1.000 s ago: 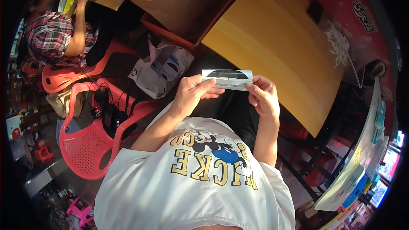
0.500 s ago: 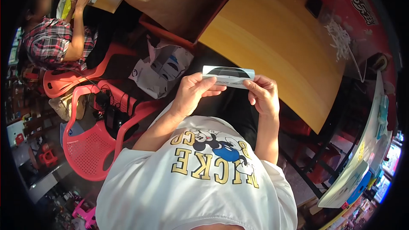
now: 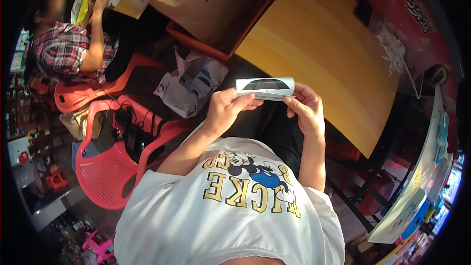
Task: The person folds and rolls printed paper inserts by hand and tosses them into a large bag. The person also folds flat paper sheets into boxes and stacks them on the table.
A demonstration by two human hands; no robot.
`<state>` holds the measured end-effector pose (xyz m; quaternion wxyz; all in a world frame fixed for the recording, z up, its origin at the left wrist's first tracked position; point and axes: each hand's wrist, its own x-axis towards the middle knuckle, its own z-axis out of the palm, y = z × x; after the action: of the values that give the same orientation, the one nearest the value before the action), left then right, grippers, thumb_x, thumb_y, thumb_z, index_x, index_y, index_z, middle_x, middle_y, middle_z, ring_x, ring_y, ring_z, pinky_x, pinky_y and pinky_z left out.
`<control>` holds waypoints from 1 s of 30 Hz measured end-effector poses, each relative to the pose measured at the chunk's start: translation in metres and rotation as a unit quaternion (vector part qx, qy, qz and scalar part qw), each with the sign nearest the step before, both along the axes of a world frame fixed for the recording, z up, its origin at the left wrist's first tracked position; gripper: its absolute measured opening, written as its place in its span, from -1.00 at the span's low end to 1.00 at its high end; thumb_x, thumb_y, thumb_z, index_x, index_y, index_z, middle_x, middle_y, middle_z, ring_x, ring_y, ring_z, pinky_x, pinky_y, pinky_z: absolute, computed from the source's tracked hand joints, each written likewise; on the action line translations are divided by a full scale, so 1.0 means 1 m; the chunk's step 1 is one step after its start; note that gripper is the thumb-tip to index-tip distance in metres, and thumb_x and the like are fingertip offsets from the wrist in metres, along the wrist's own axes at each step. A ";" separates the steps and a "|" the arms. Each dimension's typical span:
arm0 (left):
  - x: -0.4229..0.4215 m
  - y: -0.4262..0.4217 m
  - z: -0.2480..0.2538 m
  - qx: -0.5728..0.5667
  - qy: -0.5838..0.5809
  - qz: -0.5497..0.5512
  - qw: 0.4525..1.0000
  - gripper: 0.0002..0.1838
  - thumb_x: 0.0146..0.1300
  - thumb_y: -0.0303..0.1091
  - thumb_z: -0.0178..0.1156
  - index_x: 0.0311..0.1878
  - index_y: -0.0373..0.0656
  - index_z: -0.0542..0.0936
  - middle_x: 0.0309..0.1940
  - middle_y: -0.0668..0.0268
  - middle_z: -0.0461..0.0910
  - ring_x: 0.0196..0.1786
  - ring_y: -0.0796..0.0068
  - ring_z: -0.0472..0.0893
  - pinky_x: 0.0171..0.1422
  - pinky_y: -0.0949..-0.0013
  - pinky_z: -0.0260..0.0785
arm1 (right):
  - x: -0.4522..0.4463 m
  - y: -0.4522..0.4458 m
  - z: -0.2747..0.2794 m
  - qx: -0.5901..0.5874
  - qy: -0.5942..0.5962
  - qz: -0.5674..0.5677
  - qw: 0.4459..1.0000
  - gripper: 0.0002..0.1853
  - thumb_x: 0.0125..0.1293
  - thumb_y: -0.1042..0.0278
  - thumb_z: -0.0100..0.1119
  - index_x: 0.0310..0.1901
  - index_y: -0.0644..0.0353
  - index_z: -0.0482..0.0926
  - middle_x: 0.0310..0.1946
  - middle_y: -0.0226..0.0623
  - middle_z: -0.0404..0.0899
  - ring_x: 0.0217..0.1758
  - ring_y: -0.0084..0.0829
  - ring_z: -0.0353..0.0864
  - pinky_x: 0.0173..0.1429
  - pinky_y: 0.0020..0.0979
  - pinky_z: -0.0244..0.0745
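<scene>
Between my hands is a long, narrow white printed umbrella carton (image 3: 265,91) with a dark dome-shaped picture, held crosswise in front of my shirt. My left hand (image 3: 226,110) grips its left end, thumb along the near edge and fingers beneath. At the right end, my right hand (image 3: 305,109) pinches the lower corner between thumb and fingers. The carton's underside is hidden, and whether anything is inside cannot be seen.
A wooden-topped table (image 3: 324,54) lies ahead, with a phone (image 3: 363,12) and white strips (image 3: 391,51) beyond. Left are a red chair (image 3: 105,174) holding cables, a printed bag (image 3: 189,88) and a brown paper bag (image 3: 206,10). Another person (image 3: 61,49) sits at far left.
The carton has tilted, so its lettered near face shows less. My left thumb has slid along its near edge. The whole view has shifted slightly right.
</scene>
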<state>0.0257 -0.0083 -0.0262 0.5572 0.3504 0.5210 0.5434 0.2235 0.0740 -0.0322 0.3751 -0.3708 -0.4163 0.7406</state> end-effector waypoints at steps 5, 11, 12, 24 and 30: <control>-0.013 -0.002 0.012 0.150 0.309 0.022 0.939 -0.85 0.27 -0.48 0.15 -0.18 -0.38 0.59 -0.27 0.12 0.69 -0.25 0.43 0.71 -0.24 0.48 0.55 | -0.003 -0.005 0.025 0.398 -0.279 -0.062 0.872 -0.60 -0.14 0.55 0.47 -0.17 0.14 0.62 -0.25 -0.34 0.50 -0.46 -0.56 0.44 -0.35 -0.54 0.44; -0.014 -0.004 0.027 0.329 0.485 0.044 0.809 -0.73 0.06 -0.59 0.31 -0.13 -0.29 0.57 -0.44 0.12 0.61 -0.42 0.19 0.65 -0.41 0.35 0.49 | -0.006 -0.001 0.020 0.599 -0.310 -0.067 0.735 -0.73 -0.12 0.63 0.38 -0.34 0.18 0.56 -0.36 -0.30 0.52 -0.36 -0.29 0.56 -0.31 -0.36 0.50; -0.014 -0.006 0.025 0.354 0.499 0.047 0.789 -0.71 0.06 -0.60 0.31 -0.11 -0.31 0.55 -0.44 0.11 0.61 -0.43 0.19 0.65 -0.42 0.34 0.49 | -0.007 0.000 0.019 0.629 -0.295 -0.085 0.714 -0.74 -0.13 0.66 0.35 -0.36 0.20 0.55 -0.37 -0.31 0.54 -0.36 -0.30 0.56 -0.31 -0.38 0.48; 0.002 -0.004 0.028 0.346 0.491 0.074 0.796 -0.79 0.04 -0.58 0.35 -0.24 -0.33 0.57 -0.44 0.11 0.63 -0.43 0.16 0.66 -0.39 0.34 0.52 | 0.000 0.009 0.016 0.647 -0.270 -0.058 0.710 -0.69 -0.15 0.77 0.30 -0.35 0.22 0.48 -0.35 -0.26 0.57 -0.42 -0.34 0.57 -0.37 -0.45 0.49; -0.002 -0.004 0.020 0.351 0.490 0.060 0.795 -0.78 0.04 -0.59 0.34 -0.22 -0.33 0.56 -0.42 0.11 0.64 -0.43 0.18 0.67 -0.38 0.35 0.52 | -0.002 0.007 0.013 0.563 -0.263 -0.056 0.781 -0.70 -0.09 0.80 0.26 -0.35 0.23 0.46 -0.37 -0.31 0.51 -0.50 -0.52 0.45 -0.46 -0.57 0.40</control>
<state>0.0239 -0.0128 -0.0060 0.0320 0.7098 0.5176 0.4767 0.2212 0.0809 -0.0192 0.4339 -0.2970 -0.8202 0.2254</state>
